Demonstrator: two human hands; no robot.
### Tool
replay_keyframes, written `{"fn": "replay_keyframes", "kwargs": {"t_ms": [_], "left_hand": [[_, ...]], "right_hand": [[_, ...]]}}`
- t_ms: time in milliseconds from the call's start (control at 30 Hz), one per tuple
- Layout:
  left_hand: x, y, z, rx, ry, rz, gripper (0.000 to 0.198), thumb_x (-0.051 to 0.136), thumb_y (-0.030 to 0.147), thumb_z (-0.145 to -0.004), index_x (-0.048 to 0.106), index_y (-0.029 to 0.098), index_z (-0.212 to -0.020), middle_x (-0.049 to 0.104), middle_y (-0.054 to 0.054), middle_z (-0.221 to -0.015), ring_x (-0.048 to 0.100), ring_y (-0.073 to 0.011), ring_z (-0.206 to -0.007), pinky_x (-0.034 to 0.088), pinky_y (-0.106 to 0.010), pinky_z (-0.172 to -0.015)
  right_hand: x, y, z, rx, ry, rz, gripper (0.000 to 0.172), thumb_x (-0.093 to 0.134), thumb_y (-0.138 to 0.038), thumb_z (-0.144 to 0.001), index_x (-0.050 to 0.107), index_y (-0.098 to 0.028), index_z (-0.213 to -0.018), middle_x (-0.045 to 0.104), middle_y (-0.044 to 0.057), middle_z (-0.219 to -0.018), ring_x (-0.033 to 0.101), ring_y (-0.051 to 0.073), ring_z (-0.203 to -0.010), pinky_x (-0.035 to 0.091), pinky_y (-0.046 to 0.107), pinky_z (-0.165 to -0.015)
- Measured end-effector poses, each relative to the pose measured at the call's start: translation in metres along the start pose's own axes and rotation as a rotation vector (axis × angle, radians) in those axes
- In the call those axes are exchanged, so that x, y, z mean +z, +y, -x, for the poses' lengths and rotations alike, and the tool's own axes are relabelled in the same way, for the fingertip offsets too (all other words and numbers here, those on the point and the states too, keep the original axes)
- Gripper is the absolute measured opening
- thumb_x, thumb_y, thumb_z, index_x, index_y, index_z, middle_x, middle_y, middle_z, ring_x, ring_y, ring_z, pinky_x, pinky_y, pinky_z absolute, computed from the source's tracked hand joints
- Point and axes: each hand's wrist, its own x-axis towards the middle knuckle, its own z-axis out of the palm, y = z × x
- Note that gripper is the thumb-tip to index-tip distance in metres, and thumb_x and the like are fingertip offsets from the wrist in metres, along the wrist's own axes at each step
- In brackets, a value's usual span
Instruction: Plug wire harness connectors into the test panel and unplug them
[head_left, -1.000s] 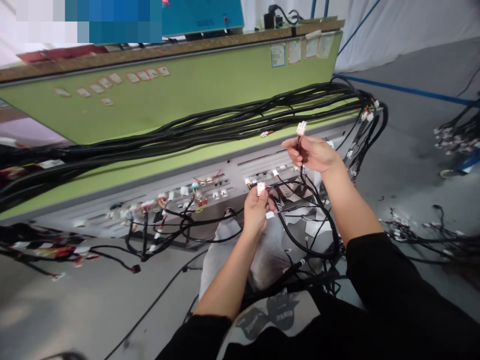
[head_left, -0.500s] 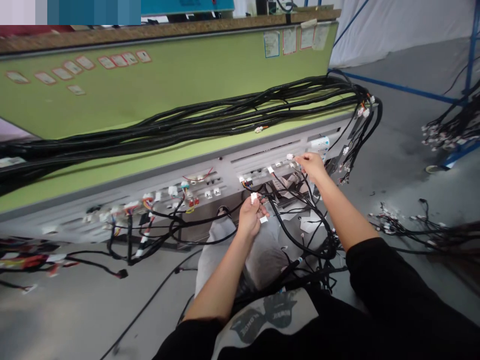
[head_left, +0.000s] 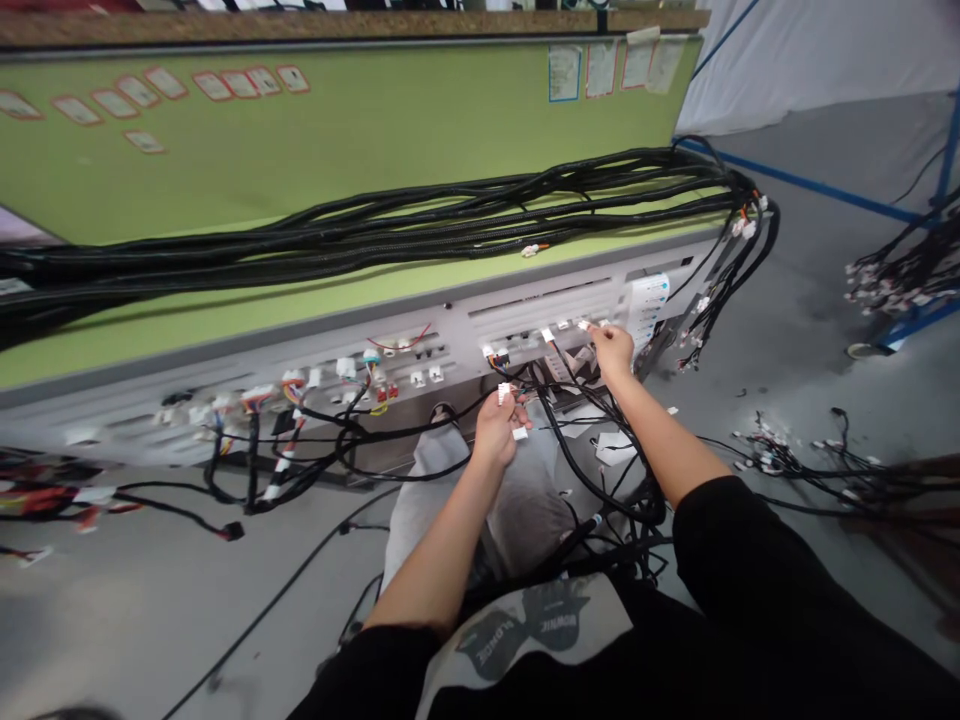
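My left hand [head_left: 496,428] pinches a white connector [head_left: 504,394] with thin wires, below the grey slotted panel [head_left: 465,330]. A second small white connector [head_left: 520,433] hangs at its fingers. Further right, my right hand [head_left: 613,352] has its fingertips closed on a small white connector [head_left: 583,325] at the panel's face. Left of that hand a white connector with dark wires [head_left: 547,335] sits on the panel. Several plugged connectors with coloured wires [head_left: 292,385] line the panel's left part.
Thick black cable bundles [head_left: 420,225] run along the green board [head_left: 375,130] above the panel. Black cables [head_left: 577,470] hang around my legs. Loose harnesses [head_left: 780,450] with white connectors lie at the right, near a blue frame [head_left: 825,182].
My right hand has moved slightly down and left with its connector, now against the panel. My left hand keeps its connector. The camera view has shifted a little.
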Motion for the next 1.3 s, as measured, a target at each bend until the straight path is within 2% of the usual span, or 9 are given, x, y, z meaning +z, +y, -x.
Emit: {"fn": "replay_keyframes", "kwargs": {"t_ms": [100,267,467,567,667,933,1300], "left_hand": [[0.000,0.000,0.000,0.005,0.019,0.011,0.033,0.067,0.036,-0.072,0.047,0.015,-0.088,0.057,0.002,-0.071,0.047,-0.0038,-0.041,0.039,-0.017,-0.037],[0.000,0.001,-0.001,0.002,0.052,0.027,0.027,0.065,0.029,-0.074,0.048,0.014,-0.088,0.058,0.001,-0.070,0.046,-0.0037,-0.039,0.037,-0.017,-0.036],[-0.003,-0.002,-0.004,0.017,0.034,0.062,0.023,0.064,0.026,-0.074,0.049,0.014,-0.087,0.059,0.001,-0.071,0.045,-0.0046,-0.038,0.039,-0.019,-0.034],[-0.003,-0.003,-0.003,0.013,0.025,0.065,0.026,0.066,0.028,-0.072,0.049,0.014,-0.088,0.059,0.001,-0.071,0.045,-0.0044,-0.038,0.039,-0.019,-0.034],[-0.002,-0.003,-0.003,0.012,0.027,0.052,0.028,0.067,0.029,-0.071,0.049,0.015,-0.088,0.059,0.001,-0.070,0.045,-0.0044,-0.038,0.039,-0.018,-0.034],[-0.005,-0.003,-0.005,0.023,0.049,0.037,0.026,0.065,0.028,-0.072,0.049,0.015,-0.087,0.058,0.001,-0.070,0.045,-0.0046,-0.038,0.039,-0.018,-0.034],[-0.009,-0.004,-0.007,0.044,0.052,0.044,0.025,0.065,0.027,-0.072,0.050,0.015,-0.088,0.059,0.000,-0.073,0.045,-0.0048,-0.039,0.040,-0.019,-0.034]], "right_hand": [[0.006,0.004,0.003,-0.029,0.168,0.020,0.031,0.047,-0.041,-0.077,0.062,-0.016,-0.067,0.061,0.004,-0.066,0.050,0.015,-0.063,0.034,0.024,-0.060],[0.012,0.002,0.008,-0.119,0.246,0.117,0.029,0.047,-0.039,-0.080,0.063,-0.016,-0.069,0.063,0.006,-0.072,0.051,0.016,-0.068,0.034,0.026,-0.064],[0.012,-0.006,0.008,-0.111,0.194,0.197,0.028,0.046,-0.040,-0.081,0.062,-0.018,-0.074,0.063,0.005,-0.075,0.052,0.017,-0.070,0.036,0.026,-0.065],[0.009,-0.003,0.002,-0.092,0.132,0.151,0.028,0.047,-0.040,-0.080,0.062,-0.018,-0.071,0.062,0.005,-0.071,0.053,0.017,-0.069,0.038,0.027,-0.065],[0.007,0.003,0.000,-0.140,0.106,0.046,0.028,0.048,-0.039,-0.079,0.062,-0.018,-0.071,0.063,0.004,-0.070,0.055,0.018,-0.071,0.040,0.027,-0.066],[0.014,0.003,0.009,-0.139,0.143,-0.086,0.027,0.048,-0.041,-0.079,0.061,-0.019,-0.071,0.061,0.002,-0.060,0.059,0.017,-0.066,0.042,0.026,-0.065],[0.021,0.004,0.008,-0.145,0.171,-0.168,0.022,0.048,-0.036,-0.079,0.056,-0.019,-0.069,0.063,0.002,-0.067,0.060,0.017,-0.070,0.043,0.026,-0.067]]}}
